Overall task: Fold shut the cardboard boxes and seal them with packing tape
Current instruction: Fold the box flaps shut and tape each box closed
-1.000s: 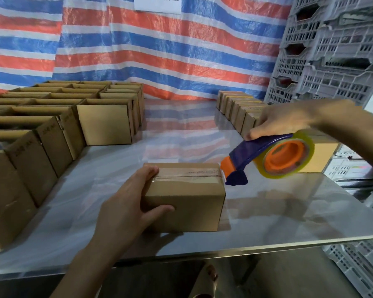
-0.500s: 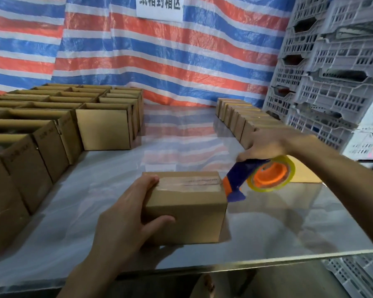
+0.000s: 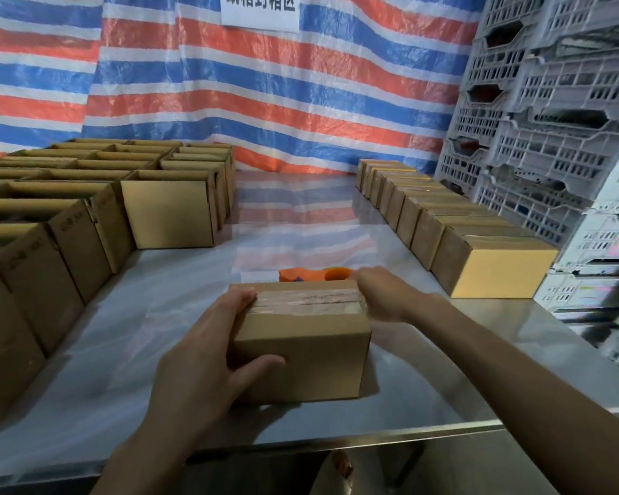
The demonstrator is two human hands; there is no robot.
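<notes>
A small cardboard box [image 3: 301, 355] stands shut on the steel table [image 3: 461, 369] in front of me. A strip of clear tape [image 3: 308, 300] runs along its top seam. My left hand [image 3: 208, 369] grips the box's left end, fingers over the top and thumb on the front face. My right hand [image 3: 386, 298] is at the top right corner of the box, blurred, with its fingers hidden. The orange tape dispenser [image 3: 311, 275] lies low on the table just behind the box, next to my right fingertips. Whether they still hold it I cannot tell.
Several open-topped boxes [image 3: 168, 212] crowd the table's left side. A row of sealed boxes [image 3: 494, 269] lines the right side. Grey plastic crates [image 3: 551, 137] are stacked beyond the right edge. A striped tarp [image 3: 265, 101] hangs behind.
My right hand has carried the tape dispenser from the box's right end down behind the box. My left hand has stayed on the box.
</notes>
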